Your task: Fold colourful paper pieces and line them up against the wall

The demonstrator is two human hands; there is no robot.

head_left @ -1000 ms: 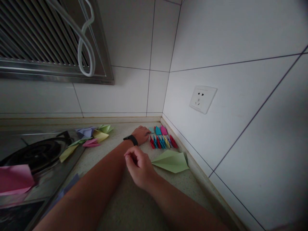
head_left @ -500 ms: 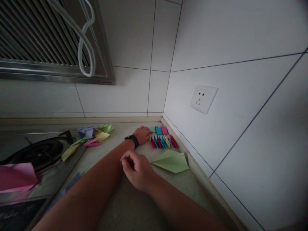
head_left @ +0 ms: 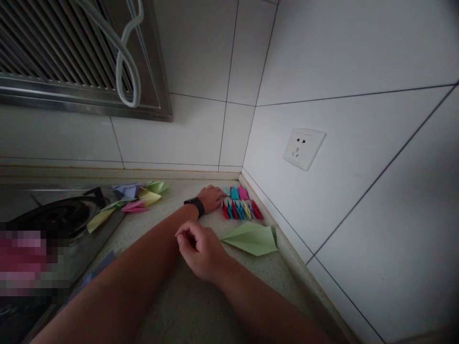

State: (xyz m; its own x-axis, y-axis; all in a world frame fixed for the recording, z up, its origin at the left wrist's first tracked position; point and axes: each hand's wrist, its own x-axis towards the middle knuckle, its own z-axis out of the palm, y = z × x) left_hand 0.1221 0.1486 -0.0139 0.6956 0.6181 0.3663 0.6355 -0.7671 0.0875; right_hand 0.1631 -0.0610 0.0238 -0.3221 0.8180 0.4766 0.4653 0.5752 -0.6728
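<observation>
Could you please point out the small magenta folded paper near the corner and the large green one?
Small magenta folded paper point(head_left: 243, 192), head view: its middle.
Large green folded paper point(head_left: 253, 239), head view: its upper surface.

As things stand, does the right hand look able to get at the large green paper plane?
Probably yes: the right hand is beside the large green paper plane, with nothing visible between them, though the hand looks curled.

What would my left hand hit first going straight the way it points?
Your left hand would probably meet the small pale-teal folded paper piece; whether they already touch is unclear.
</observation>
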